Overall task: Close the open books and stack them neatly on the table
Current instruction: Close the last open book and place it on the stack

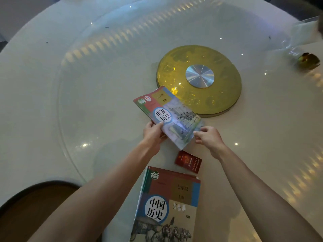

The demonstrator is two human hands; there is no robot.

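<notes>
Head view: round white table [43, 102] with a clear glass turntable [108, 55] over it, glare streaks running along the upper rim. Centre frame, a closed paperback textbook with a blue, red and grey cover [167, 116] held tilted, its far corner overlapping the edge of the gold disc with a silver hub [199, 79]. Left hand [153, 133] closed on the book's lower-left edge, thumb on the cover, the other fingers hidden beneath. Right hand [208, 137] pinches the book's lower-right corner, fingers curled; the exact contact is hard to make out. Below centre, a small dark red booklet [188, 161] lies flat, just beyond a second closed textbook with a red and blue cover [167, 205], cut off by the bottom edge. Lower left, a dark brown chair seat [35, 206], partly hidden by the left forearm. Upper right, a clear plastic bag [300, 32] and a small amber object [308, 60], both blurred.
</notes>
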